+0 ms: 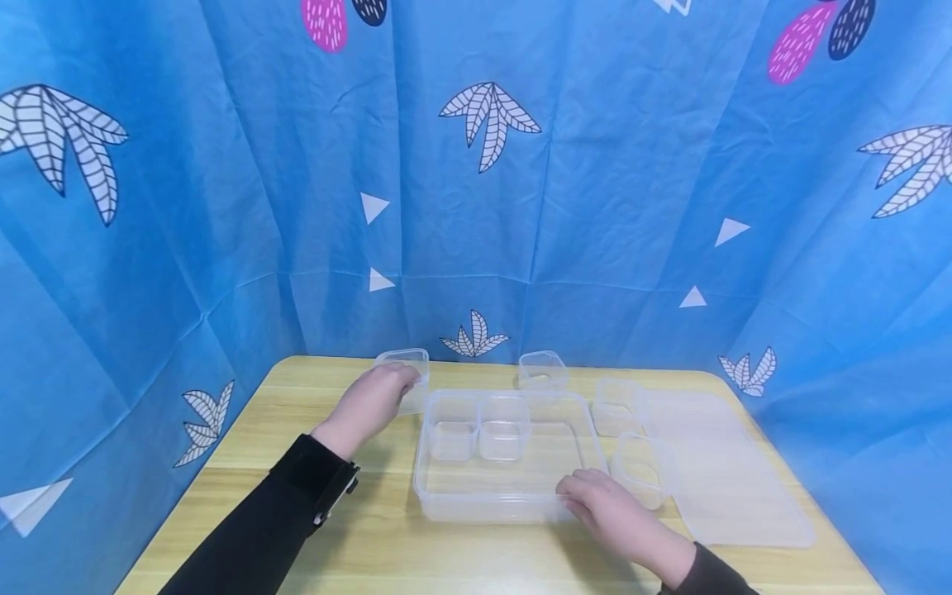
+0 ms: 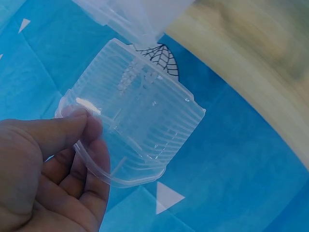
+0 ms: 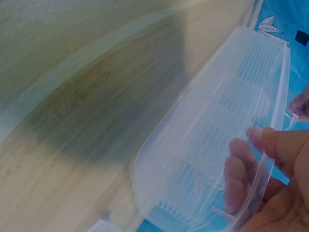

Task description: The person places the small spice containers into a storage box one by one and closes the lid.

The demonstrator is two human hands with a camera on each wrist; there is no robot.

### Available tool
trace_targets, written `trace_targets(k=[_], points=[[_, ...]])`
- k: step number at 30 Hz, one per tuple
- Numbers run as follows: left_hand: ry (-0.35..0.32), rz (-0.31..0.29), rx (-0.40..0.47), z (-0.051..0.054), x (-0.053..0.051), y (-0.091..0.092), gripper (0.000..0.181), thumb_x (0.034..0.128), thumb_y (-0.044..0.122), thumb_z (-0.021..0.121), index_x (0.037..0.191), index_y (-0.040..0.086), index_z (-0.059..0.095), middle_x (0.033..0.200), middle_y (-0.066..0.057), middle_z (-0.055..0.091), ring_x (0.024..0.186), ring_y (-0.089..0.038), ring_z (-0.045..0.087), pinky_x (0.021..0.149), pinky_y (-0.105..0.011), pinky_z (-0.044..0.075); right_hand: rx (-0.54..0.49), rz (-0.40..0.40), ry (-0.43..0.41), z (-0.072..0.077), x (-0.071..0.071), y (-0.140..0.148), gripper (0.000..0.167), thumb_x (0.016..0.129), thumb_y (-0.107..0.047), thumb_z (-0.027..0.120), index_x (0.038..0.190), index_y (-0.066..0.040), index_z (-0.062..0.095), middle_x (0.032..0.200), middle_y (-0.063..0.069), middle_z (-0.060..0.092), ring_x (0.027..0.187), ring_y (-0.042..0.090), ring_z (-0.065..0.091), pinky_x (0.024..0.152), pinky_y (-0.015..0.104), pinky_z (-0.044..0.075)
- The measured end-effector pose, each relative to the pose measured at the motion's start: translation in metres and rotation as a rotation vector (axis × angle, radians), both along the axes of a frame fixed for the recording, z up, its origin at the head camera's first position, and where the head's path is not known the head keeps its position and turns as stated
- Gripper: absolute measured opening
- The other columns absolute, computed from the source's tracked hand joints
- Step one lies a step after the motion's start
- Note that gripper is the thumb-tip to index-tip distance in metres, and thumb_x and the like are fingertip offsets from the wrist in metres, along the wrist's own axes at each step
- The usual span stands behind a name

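Observation:
My left hand (image 1: 369,405) pinches the rim of a small clear plastic box (image 2: 130,111) between thumb and fingers, at the table's far left. In the left wrist view the ribbed walls of that box show plainly. The large clear plastic container (image 1: 491,506) stands mid-table, just right of the left hand. My right hand (image 1: 621,512) holds its front right rim, thumb on one side and fingers (image 3: 236,169) on the other. Inside it, at the back left, two small clear boxes (image 1: 453,442) (image 1: 502,442) sit side by side.
Behind the container stands another small box (image 1: 542,372). Two more (image 1: 616,406) (image 1: 637,473) are at its right, beside a flat translucent lid (image 1: 732,475). The wooden table (image 1: 476,562) is bordered by a blue patterned curtain (image 1: 476,231) at the back and sides.

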State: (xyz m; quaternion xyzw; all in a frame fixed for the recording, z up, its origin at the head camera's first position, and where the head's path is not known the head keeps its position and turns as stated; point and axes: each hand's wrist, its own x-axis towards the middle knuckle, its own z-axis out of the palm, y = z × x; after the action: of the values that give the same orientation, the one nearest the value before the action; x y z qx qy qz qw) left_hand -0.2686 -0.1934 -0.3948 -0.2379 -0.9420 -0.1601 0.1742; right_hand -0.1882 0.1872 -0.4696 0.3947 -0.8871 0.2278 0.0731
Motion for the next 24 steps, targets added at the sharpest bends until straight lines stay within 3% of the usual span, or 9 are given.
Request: trace_targets(k=[5, 10, 15, 24], points=[[0.019, -0.027, -0.001, 0.007, 0.007, 0.005, 0.017, 0.0908, -0.009, 0.064, 0.098, 0.004, 0.072, 0.092, -0.005, 0.07, 0.088, -0.019, 0.065, 0.081, -0.038, 0.057, 0.001, -0.009, -0.017, 0.001, 0.0, 0.0, 0.01, 0.093, -0.006, 0.065, 0.099, -0.014, 0.067, 0.09, -0.01, 0.063, 0.084, 0.002, 0.053, 0.071, 0.025, 0.052], [0.021, -0.058, -0.007, 0.013, 0.015, 0.011, 0.02, 0.0888, -0.012, 0.063, 0.088, 0.007, 0.069, 0.081, -0.001, 0.062, 0.076, -0.014, 0.053, 0.07, -0.032, 0.052, 0.006, -0.013, -0.026, 0.0, 0.0, 0.0, 0.012, 0.093, -0.005, 0.065, 0.1, -0.014, 0.067, 0.091, -0.008, 0.064, 0.084, 0.003, 0.054, 0.072, 0.025, 0.052], [0.018, -0.072, -0.008, 0.016, 0.023, 0.017, 0.018, 0.0899, -0.01, 0.064, 0.095, 0.006, 0.072, 0.088, -0.002, 0.067, 0.085, -0.016, 0.062, 0.079, -0.034, 0.056, 0.002, -0.011, -0.005, 0.001, 0.0, -0.001, 0.012, 0.092, -0.003, 0.066, 0.099, -0.013, 0.067, 0.09, -0.008, 0.065, 0.084, 0.003, 0.054, 0.071, 0.025, 0.052], [-0.015, -0.083, 0.005, 0.019, 0.037, 0.03, 0.018, 0.0909, -0.006, 0.066, 0.101, 0.006, 0.073, 0.094, -0.002, 0.07, 0.091, -0.018, 0.065, 0.084, -0.035, 0.057, 0.018, -0.02, -0.004, 0.002, 0.001, -0.002, 0.01, 0.093, -0.005, 0.066, 0.1, -0.012, 0.068, 0.091, -0.008, 0.065, 0.085, 0.005, 0.056, 0.072, 0.026, 0.053]])
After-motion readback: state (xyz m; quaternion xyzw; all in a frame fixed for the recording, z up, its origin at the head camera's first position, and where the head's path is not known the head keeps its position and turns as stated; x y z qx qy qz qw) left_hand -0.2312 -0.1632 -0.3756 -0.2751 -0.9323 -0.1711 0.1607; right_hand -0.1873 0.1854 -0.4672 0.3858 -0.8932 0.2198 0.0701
